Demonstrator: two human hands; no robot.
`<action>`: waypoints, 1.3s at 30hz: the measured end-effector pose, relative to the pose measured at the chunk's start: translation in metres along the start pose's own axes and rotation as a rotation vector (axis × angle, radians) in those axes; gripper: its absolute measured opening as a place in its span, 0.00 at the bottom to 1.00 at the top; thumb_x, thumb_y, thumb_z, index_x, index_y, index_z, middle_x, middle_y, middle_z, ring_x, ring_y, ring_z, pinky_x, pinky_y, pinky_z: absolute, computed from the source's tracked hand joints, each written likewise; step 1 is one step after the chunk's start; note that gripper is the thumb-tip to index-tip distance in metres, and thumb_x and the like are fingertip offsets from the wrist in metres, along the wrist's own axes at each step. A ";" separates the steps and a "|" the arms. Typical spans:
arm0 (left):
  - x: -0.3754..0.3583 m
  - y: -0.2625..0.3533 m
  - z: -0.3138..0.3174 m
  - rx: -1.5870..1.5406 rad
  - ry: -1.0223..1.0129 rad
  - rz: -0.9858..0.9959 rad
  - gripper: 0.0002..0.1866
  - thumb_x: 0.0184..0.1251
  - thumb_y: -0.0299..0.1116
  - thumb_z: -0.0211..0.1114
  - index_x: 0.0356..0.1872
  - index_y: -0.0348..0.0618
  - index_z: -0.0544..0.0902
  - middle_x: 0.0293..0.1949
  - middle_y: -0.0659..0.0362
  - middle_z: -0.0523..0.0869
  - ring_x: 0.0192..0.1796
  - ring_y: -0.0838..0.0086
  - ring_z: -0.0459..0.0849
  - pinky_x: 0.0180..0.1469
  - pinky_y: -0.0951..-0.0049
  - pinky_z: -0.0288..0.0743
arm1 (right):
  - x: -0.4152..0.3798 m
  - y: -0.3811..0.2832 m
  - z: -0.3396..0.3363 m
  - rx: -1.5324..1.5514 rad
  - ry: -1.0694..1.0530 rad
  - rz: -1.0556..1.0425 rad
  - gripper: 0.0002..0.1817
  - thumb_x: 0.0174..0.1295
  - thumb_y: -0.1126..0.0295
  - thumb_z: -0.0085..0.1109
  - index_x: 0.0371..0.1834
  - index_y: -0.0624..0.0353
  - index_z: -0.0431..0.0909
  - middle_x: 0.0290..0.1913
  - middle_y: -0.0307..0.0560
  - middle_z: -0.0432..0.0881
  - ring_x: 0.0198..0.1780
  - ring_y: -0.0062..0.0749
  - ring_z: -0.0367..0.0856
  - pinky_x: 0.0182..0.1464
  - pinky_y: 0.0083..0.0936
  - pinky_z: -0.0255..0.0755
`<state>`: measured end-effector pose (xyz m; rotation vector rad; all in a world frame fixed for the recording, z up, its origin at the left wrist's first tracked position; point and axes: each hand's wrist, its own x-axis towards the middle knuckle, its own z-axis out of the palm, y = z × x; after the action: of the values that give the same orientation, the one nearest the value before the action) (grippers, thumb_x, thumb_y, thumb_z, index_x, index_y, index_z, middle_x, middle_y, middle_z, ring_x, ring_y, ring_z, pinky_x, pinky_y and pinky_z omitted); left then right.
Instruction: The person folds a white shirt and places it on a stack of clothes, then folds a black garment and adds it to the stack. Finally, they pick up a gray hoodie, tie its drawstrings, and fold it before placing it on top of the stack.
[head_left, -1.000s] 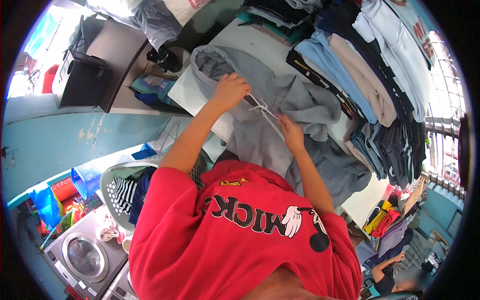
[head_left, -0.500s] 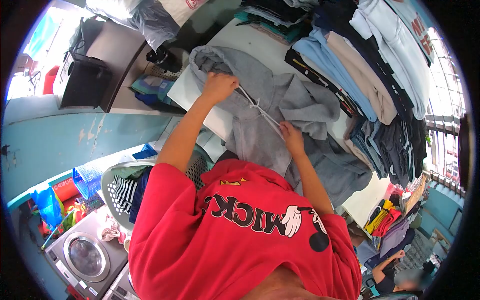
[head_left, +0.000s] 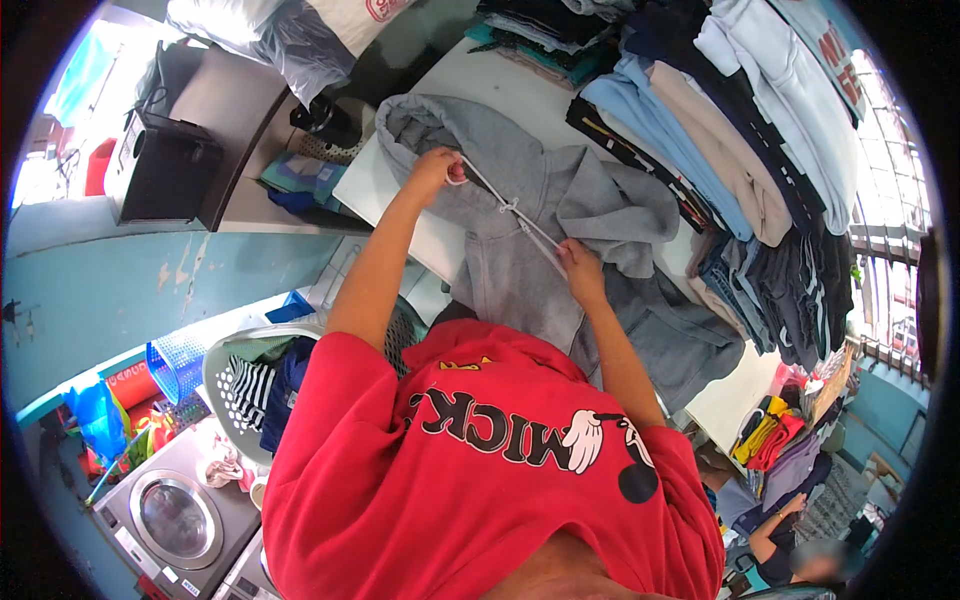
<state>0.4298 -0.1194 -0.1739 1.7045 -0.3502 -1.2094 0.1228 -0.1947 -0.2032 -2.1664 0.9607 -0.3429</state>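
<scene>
A grey hoodie [head_left: 510, 150] lies spread on a white table [head_left: 400, 235], its hood toward the upper left. My left hand [head_left: 436, 177] is closed on one end of the white drawstring [head_left: 489, 188], near the hood's opening. Farther right, my right hand [head_left: 581, 268] pinches the other side of the drawstring over the hoodie's front. Between my hands the cord is stretched taut, with a small knot or loop at its middle.
Piles of folded clothes [head_left: 700, 150] line the table's far right side. A grey basket [head_left: 235, 400] with clothes stands at the left, above a washing machine [head_left: 170, 515]. A black box [head_left: 165, 165] sits on a shelf. Another person [head_left: 785, 550] is at the lower right.
My left hand has shifted slightly down and turned, with a loop of cord now showing at its fingers. My right hand has moved slightly up and left; the knot is a bit higher.
</scene>
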 end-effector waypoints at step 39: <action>-0.065 -0.001 0.019 1.072 -0.121 0.456 0.10 0.54 0.39 0.57 0.32 0.45 0.78 0.31 0.56 0.78 0.37 0.64 0.77 0.40 0.67 0.68 | 0.017 -0.035 -0.036 0.875 -0.225 0.536 0.07 0.57 0.63 0.46 0.30 0.53 0.71 0.24 0.32 0.72 0.26 0.16 0.68 0.28 0.14 0.59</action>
<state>0.3838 -0.0848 -0.1390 2.2183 -1.5801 -0.7942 0.1349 -0.2099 -0.1541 -1.0853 0.9726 -0.1917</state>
